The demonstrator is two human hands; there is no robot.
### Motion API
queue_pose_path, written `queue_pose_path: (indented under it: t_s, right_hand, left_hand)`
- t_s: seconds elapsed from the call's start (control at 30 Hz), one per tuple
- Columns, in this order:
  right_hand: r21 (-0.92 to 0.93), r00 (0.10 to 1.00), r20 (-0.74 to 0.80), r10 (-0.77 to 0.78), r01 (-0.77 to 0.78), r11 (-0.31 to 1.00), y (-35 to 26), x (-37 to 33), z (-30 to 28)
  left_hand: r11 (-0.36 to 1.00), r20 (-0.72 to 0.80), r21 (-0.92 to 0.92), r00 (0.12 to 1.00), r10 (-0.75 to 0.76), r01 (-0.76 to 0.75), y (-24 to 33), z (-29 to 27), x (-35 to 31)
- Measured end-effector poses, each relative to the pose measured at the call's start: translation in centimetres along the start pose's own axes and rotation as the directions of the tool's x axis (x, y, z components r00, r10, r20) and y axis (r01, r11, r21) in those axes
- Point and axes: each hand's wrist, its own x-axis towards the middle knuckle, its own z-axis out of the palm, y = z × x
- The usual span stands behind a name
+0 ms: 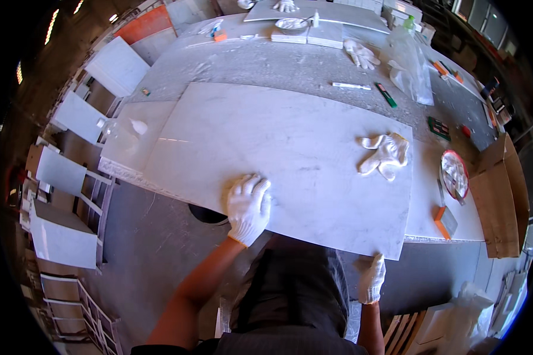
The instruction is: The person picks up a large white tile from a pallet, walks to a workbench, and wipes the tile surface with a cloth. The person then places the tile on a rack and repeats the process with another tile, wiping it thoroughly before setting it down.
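A large white marble-look slab [290, 154] with faint grey veins lies across the work table, its near edge towards me. My left hand [249, 207], in a white knit glove, rests on top of the slab at its near edge, fingers pointing away from me and slightly bent. At the near right corner my right hand [372, 279], also gloved, grips the slab's edge, with part of its fingers hidden underneath. A loose pair of white gloves [386, 155] lies on the slab's right part.
Right of the slab are a red-rimmed bowl [454, 174] of white paste, an orange-and-grey block [446, 222] and a cardboard box [500, 198]. Farther back lie a green-and-black tool [386, 94], a plastic bag [410, 68] and another bowl [292, 25]. Slabs on racks [65, 234] stand left.
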Motion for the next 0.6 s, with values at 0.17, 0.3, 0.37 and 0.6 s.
queue_pose_path:
  t_s: [0.17,0.3,0.37,0.6]
  right_hand:
    - [0.011,0.998,-0.043,0.046,-0.045,0.999,0.6,0.0,0.2]
    - [0.017,0.997,-0.036,0.069,-0.068,0.998,0.8,0.3,-0.3]
    - [0.01,0.997,-0.042,0.07,-0.07,0.997,0.4,0.5,-0.2]
    - [0.01,0.999,-0.033,0.018,-0.017,1.0,0.7,0.6,0.2]
  left_hand:
    - [1.0,0.002,0.009,1.0,-0.018,0.018,-0.3,-0.5,-0.5]
    - [0.999,0.008,-0.016,1.0,-0.03,0.03,0.5,-0.6,0.2]
    - [0.999,-0.024,-0.035,0.999,-0.022,0.022,0.5,-0.1,0.3]
    - [1.0,-0.026,0.014,1.0,-0.002,0.002,0.1,0.3,-0.6]
